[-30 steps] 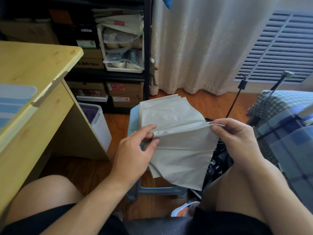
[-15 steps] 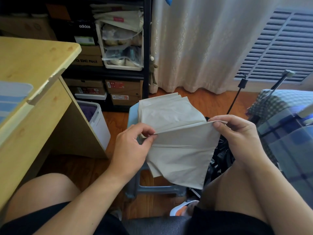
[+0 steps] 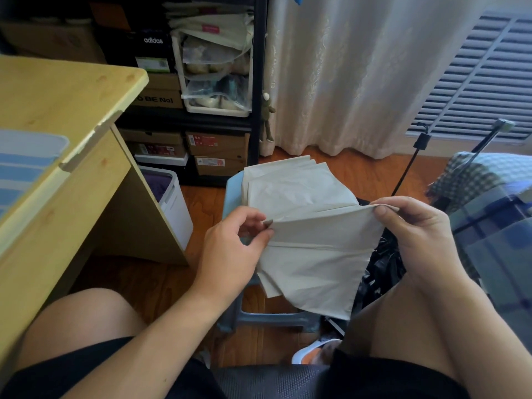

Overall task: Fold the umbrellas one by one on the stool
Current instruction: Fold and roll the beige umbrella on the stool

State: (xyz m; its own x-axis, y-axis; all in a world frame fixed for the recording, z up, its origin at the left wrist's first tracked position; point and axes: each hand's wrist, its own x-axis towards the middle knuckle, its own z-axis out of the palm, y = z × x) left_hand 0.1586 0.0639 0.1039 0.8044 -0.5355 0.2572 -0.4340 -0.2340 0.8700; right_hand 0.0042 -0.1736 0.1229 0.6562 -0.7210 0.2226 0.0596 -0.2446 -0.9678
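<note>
The left hand (image 3: 230, 254) and right hand (image 3: 414, 226) each pinch one end of the umbrella (image 3: 311, 249) fold. That crease runs left to right between them, above the stool (image 3: 233, 185).

A pale beige-grey umbrella (image 3: 313, 249) is lying partly collapsed across a light blue stool (image 3: 233, 188), its canopy fabric gathered into flat, wedge-shaped pleats. One panel is being stretched taut between the two hands: the left hand (image 3: 230, 254) is pinching its inner corner and the right hand (image 3: 414, 228) is pinching its outer corner, so its top edge is running as a straight crease from one hand to the other. Below that crease the panel is hanging down as a smooth sheet, reaching past both wrists. Beyond the hands, several already stacked pleats are fanning out and lying flat over the far part of the stool seat.
</note>
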